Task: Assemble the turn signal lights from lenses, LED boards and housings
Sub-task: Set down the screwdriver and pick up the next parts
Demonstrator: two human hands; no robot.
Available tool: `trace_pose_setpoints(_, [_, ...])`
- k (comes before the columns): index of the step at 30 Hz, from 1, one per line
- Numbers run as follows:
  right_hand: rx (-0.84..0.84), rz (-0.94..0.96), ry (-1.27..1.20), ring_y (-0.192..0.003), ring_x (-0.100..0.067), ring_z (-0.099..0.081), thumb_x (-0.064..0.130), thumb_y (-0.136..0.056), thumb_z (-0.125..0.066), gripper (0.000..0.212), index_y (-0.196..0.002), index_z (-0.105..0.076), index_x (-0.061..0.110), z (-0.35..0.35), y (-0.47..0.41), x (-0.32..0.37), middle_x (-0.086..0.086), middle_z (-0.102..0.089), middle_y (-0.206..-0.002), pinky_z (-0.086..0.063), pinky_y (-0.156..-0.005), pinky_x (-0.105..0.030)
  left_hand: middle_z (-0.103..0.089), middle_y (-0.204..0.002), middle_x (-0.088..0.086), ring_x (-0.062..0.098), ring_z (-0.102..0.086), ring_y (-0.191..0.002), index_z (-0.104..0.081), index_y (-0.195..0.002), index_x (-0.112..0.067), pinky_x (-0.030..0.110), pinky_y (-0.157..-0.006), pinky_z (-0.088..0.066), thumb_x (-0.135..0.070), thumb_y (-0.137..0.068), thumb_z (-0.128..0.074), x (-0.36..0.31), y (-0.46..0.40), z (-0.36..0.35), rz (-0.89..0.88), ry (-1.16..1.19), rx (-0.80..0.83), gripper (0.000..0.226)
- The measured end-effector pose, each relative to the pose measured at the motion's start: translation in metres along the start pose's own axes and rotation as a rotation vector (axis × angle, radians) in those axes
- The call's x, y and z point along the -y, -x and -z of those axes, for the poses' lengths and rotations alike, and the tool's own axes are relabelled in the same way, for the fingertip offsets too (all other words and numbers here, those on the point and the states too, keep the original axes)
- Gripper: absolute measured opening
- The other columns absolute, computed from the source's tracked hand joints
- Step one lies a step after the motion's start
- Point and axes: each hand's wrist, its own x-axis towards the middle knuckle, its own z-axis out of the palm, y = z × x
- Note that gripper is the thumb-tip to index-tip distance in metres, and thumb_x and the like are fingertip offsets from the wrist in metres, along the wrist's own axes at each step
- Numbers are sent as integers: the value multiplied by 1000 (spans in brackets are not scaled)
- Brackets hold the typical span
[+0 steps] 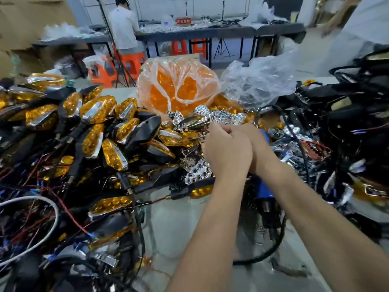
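From the head view, my left hand (226, 152) and right hand (250, 142) meet over the pile of chrome reflectors (219, 118); my fingers curl in, but whether they grip a part I cannot tell. Assembled amber turn signals (96, 123) with tangled wires (42, 207) crowd the bench (179, 218) on my left. A bag of orange lenses (176, 89) sits just behind, black housings (347, 114) to my right.

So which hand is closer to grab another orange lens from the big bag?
Probably the left hand. It sits nearer the bag of orange lenses, which lies up and to its left. The right hand is tucked behind it, on the side toward the black housings.
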Motion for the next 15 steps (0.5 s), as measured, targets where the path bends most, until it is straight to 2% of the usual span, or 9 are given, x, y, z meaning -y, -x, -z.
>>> trace_pose_setpoints(1, [38,-62,59,-69,-24,-50,12,-91,-57,30,-66,-44,22,7,1,6,4,-51,-65,-30,-53,-24,-61,-105,-1,24,-56,-108,-53,-97,-24,41,-88,-49,-17,-98,-52,5,1,-3,-22,-16,0,7])
trace_pose_setpoints(3, [85,-47,152,-72,-25,-58,6,-89,-57,22,-70,-55,16,12,5,-5,0,-57,-66,-34,-57,-33,-61,-103,-3,17,-57,-101,-56,-97,-23,32,-80,-44,-16,-95,-57,18,4,-3,-114,-58,-12,8])
trace_pose_setpoints(5, [42,20,41,-88,-22,-67,7,-89,-63,12,-91,-73,13,13,14,-10,-3,-73,-88,-51,-78,-37,-63,-102,-5,13,-59,-97,-60,-97,-24,29,-79,-45,-14,-92,-61,29,2,4,-195,-84,-21,11])
trace_pose_setpoints(7, [-52,-30,-65,-114,-19,-65,15,-95,-71,28,-122,-74,17,9,21,-15,-2,-74,-122,-50,-103,-39,-64,-97,-8,11,-60,-95,-63,-95,-24,29,-81,-48,-14,-91,-63,33,-8,14,-227,-96,-52,11])
trace_pose_setpoints(8, [-81,-55,-106,-118,-17,-65,18,-96,-73,33,-129,-72,19,8,23,-19,1,-71,-129,-50,-107,-38,-64,-93,-11,7,-60,-91,-63,-93,-26,27,-78,-48,-15,-91,-63,33,-14,21,-228,-99,-72,10])
trace_pose_setpoints(9, [-113,-69,-163,-115,-14,-66,20,-96,-74,34,-130,-72,20,9,24,-19,4,-70,-130,-51,-107,-35,-63,-89,-14,1,-59,-85,-63,-92,-27,21,-73,-45,-17,-92,-63,34,-20,28,-228,-110,-88,11])
trace_pose_setpoints(11, [-153,-92,-263,-102,-3,-70,17,-96,-75,27,-122,-75,21,10,27,-23,12,-72,-117,-56,-99,-25,-63,-86,-15,-3,-57,-80,-63,-91,-28,15,-66,-40,-18,-92,-62,38,-29,39,-237,-150,-87,11])
trace_pose_setpoints(13, [-213,-91,-262,-94,4,-69,14,-94,-75,18,-110,-79,22,15,26,-28,20,-71,-99,-57,-92,-19,-63,-87,-14,-1,-58,-81,-64,-91,-27,17,-67,-41,-17,-92,-63,45,-33,43,-244,-162,-79,10])
trace_pose_setpoints(15, [-281,-136,-266,-89,1,-70,14,-93,-75,13,-99,-80,24,24,23,-38,19,-73,-92,-56,-87,-18,-64,-85,-13,-1,-59,-79,-64,-88,-26,17,-65,-42,-15,-91,-64,50,-30,39,-240,-146,-88,12])
